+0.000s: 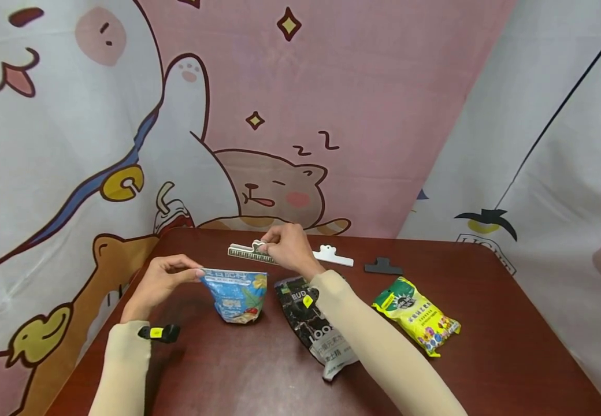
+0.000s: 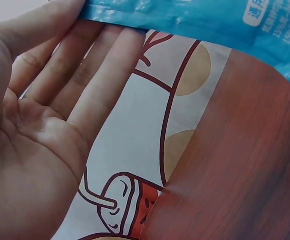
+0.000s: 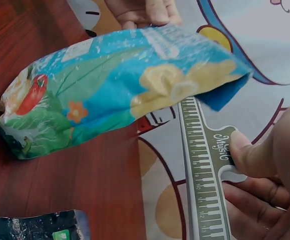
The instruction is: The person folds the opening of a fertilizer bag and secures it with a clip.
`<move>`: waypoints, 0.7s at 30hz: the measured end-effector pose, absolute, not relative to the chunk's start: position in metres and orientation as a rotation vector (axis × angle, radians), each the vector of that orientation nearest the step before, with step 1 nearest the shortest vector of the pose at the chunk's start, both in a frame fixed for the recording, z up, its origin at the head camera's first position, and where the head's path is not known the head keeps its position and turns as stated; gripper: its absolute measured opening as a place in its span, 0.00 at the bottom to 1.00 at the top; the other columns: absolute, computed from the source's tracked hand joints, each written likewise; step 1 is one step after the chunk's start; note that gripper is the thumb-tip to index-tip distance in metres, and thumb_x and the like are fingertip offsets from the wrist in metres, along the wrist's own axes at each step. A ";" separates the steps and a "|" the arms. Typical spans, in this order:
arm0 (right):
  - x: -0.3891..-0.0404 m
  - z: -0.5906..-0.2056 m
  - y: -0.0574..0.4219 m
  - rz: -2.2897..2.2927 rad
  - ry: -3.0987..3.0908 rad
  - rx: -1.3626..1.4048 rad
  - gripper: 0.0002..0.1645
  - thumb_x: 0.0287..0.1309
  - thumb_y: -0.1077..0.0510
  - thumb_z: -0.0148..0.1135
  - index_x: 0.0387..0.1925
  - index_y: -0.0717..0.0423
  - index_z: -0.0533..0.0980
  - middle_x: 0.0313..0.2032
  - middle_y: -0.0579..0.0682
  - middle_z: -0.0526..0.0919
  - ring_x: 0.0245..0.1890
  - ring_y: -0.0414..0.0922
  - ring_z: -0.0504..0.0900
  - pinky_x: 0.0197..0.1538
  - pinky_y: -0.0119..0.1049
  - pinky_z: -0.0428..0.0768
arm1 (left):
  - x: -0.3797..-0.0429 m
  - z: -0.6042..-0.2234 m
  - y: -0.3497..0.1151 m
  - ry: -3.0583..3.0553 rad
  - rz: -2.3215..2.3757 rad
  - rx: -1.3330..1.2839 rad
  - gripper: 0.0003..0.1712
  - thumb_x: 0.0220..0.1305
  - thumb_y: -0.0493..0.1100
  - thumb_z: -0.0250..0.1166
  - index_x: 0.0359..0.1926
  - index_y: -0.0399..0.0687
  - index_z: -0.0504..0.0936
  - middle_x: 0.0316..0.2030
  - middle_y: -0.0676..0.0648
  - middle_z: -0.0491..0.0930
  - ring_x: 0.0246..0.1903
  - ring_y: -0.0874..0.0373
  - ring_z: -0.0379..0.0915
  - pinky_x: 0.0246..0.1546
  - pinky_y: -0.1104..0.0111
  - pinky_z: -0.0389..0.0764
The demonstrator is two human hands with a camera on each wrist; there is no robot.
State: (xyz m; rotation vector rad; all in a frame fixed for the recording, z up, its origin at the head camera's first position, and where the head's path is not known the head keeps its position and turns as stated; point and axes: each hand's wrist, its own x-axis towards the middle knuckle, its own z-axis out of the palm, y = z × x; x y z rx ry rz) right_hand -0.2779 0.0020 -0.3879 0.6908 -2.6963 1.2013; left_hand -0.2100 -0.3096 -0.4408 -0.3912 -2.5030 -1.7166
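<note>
A big cloth wall (image 1: 384, 115) with cartoon animals stands behind a shiny red-brown table (image 1: 227, 370). On the table lies a black bag (image 1: 315, 332), partly hidden under the right arm. To its right lies a bright yellow bag (image 1: 419, 315), with flower pictures near its bottom end. To its left is a blue bag (image 1: 235, 294) with pictures of vegetables and yellow flowers. It is upright, but I can't tell if its bottom touches the table.

The left hand (image 1: 162, 283) pinches the blue bag's top left corner, thumb on one side and fingers on the other. The right hand (image 1: 292, 248) pinches the handle of a piano clip (image 1: 245, 252) between thumb and fingers. That clip has piano keys, numbers and the word "Music" on it, and is just past the blue bag's top edge. Right of this hand lies a white clip (image 1: 334, 256), then a smaller dark clip (image 1: 384, 266).
</note>
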 end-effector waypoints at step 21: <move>-0.251 -0.353 0.007 1.070 -2.667 0.841 0.05 0.62 0.56 0.69 0.36 0.50 0.89 0.30 0.44 0.89 0.26 0.36 0.81 0.31 0.31 0.79 | -0.210 -0.440 -0.312 -2.454 -1.794 -0.432 0.14 0.69 0.42 0.69 0.48 0.34 0.87 0.38 0.50 0.89 0.39 0.38 0.88 0.45 0.69 0.87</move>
